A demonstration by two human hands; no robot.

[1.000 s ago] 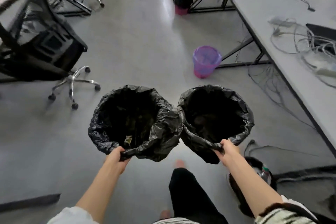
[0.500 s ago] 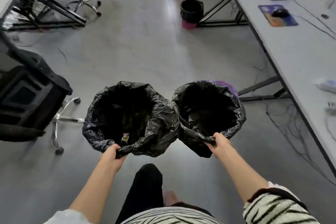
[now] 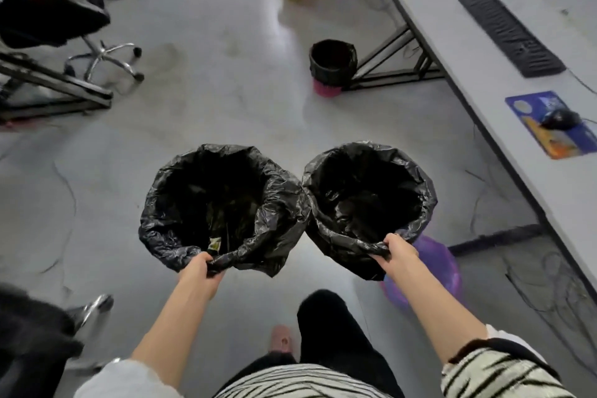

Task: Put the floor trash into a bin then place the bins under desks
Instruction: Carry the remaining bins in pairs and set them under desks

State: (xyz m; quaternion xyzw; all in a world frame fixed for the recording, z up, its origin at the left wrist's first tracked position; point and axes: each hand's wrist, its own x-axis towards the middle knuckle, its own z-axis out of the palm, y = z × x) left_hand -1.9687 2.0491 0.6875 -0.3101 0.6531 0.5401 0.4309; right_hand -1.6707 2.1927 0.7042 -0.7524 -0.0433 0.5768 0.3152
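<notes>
Two round bins lined with crumpled black plastic bags, mouths upward, touching side by side above the grey floor (image 3: 226,81). Left hand (image 3: 202,271) grips the left bin (image 3: 223,203) by its near rim; right hand (image 3: 399,252) grips the right bin (image 3: 368,194) likewise, beside the white bench (image 3: 484,52).

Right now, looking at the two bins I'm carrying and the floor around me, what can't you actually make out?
- Left bin: contents lost in the dark liner; only a small scrap shows near the left hand.
- Right bin: bottom too dark to read; right hand grips its rim.
- Purple bin: mostly hidden behind the right bin and arm.
- Office chair: blurred, cut by the left edge.
- Both carried bins' bodies: covered by black liners.
</notes>
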